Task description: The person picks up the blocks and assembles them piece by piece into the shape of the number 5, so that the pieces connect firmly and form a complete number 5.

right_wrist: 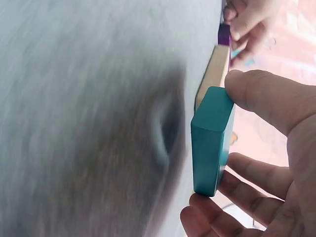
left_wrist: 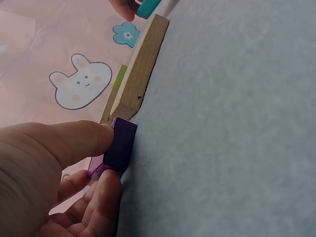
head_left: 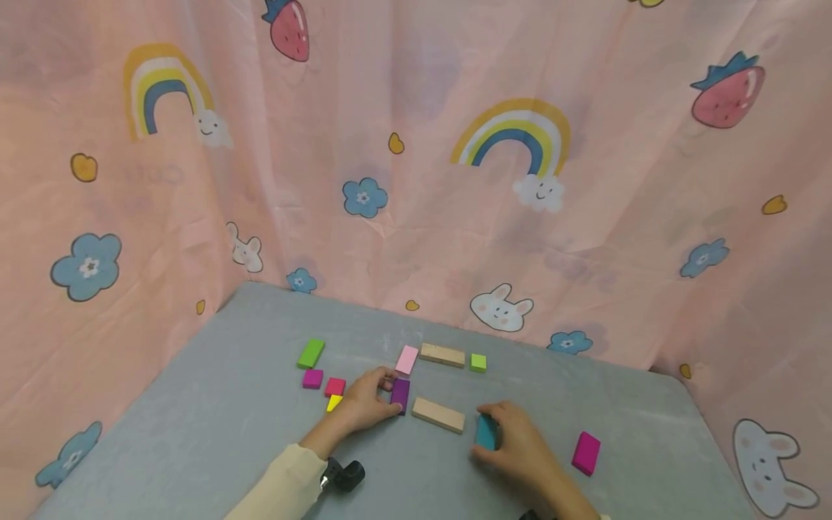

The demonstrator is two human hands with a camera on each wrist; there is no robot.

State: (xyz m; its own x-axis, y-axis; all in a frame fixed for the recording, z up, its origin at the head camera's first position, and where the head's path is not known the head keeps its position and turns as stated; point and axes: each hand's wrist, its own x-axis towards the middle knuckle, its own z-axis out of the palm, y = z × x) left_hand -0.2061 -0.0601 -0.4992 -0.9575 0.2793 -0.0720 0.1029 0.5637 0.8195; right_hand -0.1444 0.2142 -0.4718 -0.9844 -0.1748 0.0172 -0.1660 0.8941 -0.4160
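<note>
My left hand [head_left: 365, 401] pinches a purple block [head_left: 400, 396] between thumb and fingers; in the left wrist view the purple block [left_wrist: 120, 144] rests at the end of a plain wooden block [left_wrist: 141, 69]. My right hand [head_left: 520, 444] grips a teal block [head_left: 486, 432] by its ends, to the right of the near wooden block [head_left: 438, 414]. In the right wrist view the teal block [right_wrist: 213, 140] sits between thumb and fingertips. A pink block [head_left: 406, 360] lies just beyond the purple one, beside a second wooden block [head_left: 443, 354] and a small green cube [head_left: 478, 362].
Left of my left hand lie a long green block [head_left: 311, 353], a magenta block [head_left: 313, 378], a red block [head_left: 335, 387] and a partly hidden yellow block [head_left: 334, 402]. A magenta block [head_left: 586, 453] lies at the right. A pink printed curtain [head_left: 429, 238] borders the grey table [head_left: 214, 404].
</note>
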